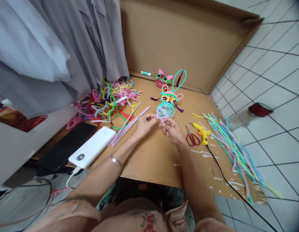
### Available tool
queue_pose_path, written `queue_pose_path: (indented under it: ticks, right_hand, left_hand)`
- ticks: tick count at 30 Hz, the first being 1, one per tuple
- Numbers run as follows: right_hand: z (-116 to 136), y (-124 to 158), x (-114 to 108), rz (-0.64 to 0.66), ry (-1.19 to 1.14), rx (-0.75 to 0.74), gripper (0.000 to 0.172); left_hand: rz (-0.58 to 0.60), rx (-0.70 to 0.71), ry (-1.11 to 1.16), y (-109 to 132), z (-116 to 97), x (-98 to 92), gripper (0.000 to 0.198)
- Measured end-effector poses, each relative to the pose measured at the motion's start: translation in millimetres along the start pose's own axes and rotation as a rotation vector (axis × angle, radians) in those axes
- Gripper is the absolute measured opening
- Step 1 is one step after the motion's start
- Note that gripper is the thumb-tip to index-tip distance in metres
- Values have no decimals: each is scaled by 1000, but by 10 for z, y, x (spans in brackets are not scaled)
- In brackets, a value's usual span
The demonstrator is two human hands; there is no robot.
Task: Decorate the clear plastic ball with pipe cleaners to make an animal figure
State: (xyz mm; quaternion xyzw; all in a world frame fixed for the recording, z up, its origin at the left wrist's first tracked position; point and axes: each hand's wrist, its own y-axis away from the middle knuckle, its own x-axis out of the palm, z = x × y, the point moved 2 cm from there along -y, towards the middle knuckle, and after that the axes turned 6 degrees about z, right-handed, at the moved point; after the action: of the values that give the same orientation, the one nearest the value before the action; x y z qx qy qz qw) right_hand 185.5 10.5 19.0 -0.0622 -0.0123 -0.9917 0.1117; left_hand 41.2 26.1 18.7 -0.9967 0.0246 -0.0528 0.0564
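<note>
Both my hands meet over the cardboard sheet [149, 158]. My left hand [144, 124] and my right hand [173, 129] pinch the two ends of a bent lilac pipe cleaner [161, 113], which loops up between them. Just beyond the loop stands a pipe-cleaner figure [167, 102] with a teal round body, big orange eyes and a tall teal ear loop. A second small figure [163, 78] with pink ears sits farther back. Straight lilac pipe cleaners [128, 125] lie left of my left hand.
Red-handled scissors [192, 138] and a yellow glue gun [202, 131] with a black cord lie right of my right hand. A long bundle of pastel pipe cleaners [233, 148] runs along the right edge. A tangled colourful pile [108, 100], white power bank [92, 146] and black phone [67, 145] lie left.
</note>
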Motion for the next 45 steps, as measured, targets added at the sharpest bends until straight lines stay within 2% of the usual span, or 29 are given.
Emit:
queue_pose_path:
  ticks: [3, 6, 11, 19, 27, 34, 39, 45]
  right_hand:
    - [24, 33, 117, -20, -54, -8, 24]
    - [38, 58, 189, -101, -45, -44, 26]
    - [2, 45, 187, -226, -52, -93, 30]
    - [-37, 13, 186, -291, -123, -106, 31]
    - [-63, 23, 180, -280, -161, -49, 38]
    - [-32, 34, 170, -258, -177, -64, 40]
    - [31, 64, 200, -191, -141, -74, 31]
    - [52, 79, 219, -167, 54, -110, 22]
  left_hand:
    - [-19, -12, -4, -14, 8, -14, 12]
    - [-23, -18, 8, 2, 25, 3, 13]
    - [-1, -2, -19, 51, 53, 50, 12]
    - [-1, 87, -76, 58, 47, 39, 13]
    - [54, 82, -78, 44, 59, 8, 19]
    - [168, 101, 31, 48, 25, 30, 43]
    - [105, 173, -13, 25, 25, 9, 53]
    - [24, 197, -58, -24, 37, -100, 56]
